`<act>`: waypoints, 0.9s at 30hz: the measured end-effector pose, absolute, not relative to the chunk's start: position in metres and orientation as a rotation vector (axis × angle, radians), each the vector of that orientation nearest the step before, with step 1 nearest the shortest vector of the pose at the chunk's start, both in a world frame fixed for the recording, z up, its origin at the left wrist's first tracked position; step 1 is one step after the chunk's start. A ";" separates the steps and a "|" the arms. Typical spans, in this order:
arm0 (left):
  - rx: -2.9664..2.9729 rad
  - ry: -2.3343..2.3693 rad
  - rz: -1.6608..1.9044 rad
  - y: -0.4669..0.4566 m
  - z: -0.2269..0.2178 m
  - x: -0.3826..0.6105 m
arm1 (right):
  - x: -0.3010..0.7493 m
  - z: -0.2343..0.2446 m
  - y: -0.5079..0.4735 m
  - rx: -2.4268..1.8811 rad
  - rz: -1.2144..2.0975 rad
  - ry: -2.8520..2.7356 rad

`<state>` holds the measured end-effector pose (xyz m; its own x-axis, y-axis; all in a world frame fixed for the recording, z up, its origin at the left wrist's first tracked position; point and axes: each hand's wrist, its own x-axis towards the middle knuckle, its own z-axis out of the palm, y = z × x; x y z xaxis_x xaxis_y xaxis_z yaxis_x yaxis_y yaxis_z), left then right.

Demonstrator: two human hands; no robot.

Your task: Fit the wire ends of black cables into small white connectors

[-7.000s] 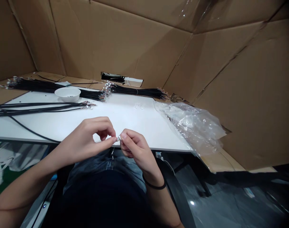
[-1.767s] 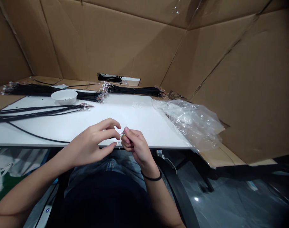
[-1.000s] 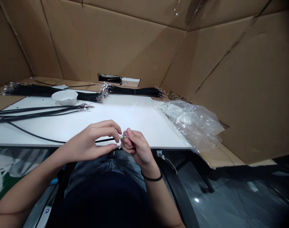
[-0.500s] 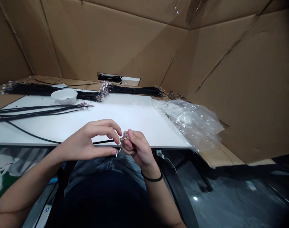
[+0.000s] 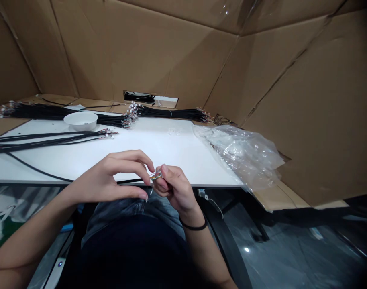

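A black cable (image 5: 39, 170) runs along the table's front edge, passes behind my left hand (image 5: 120, 176) and ends in thin coloured wires (image 5: 156, 176). Thumb and fingers of my right hand (image 5: 174, 182) pinch those wires. My left hand curves around the cable end with thumb and fingers apart. Its fingertips are close to the wires, and a short loose wire end hangs by the thumb tip. Whether the left fingers touch the wires is hard to make out.
Black cable bundles (image 5: 171, 114) lie along the back, with more loose cables (image 5: 51, 139) at the left. A white bowl (image 5: 80, 121) with small dark bits stands among them. Crumpled clear plastic bags (image 5: 243, 150) cover the table's right side. Cardboard walls (image 5: 141, 52) enclose the white table (image 5: 183, 148).
My left hand has shifted very slightly left, and its thumb has moved a little down from the wires. My right hand keeps its pinch in nearly the same place.
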<state>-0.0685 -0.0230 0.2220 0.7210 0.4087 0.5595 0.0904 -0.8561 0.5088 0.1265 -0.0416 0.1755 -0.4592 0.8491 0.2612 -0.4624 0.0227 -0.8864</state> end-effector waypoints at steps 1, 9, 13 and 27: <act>2.476 0.382 0.958 -0.023 0.222 -0.069 | 0.127 0.176 -0.042 -0.454 1.642 -1.277; 2.532 0.365 1.024 -0.025 0.222 -0.068 | 0.126 0.176 -0.043 -0.503 1.647 -1.279; 2.574 0.368 1.119 -0.029 0.220 -0.064 | 0.124 0.174 -0.044 -0.499 1.642 -1.292; 2.922 0.636 1.372 -0.055 0.214 -0.057 | 0.122 0.174 -0.051 -0.562 1.589 -1.287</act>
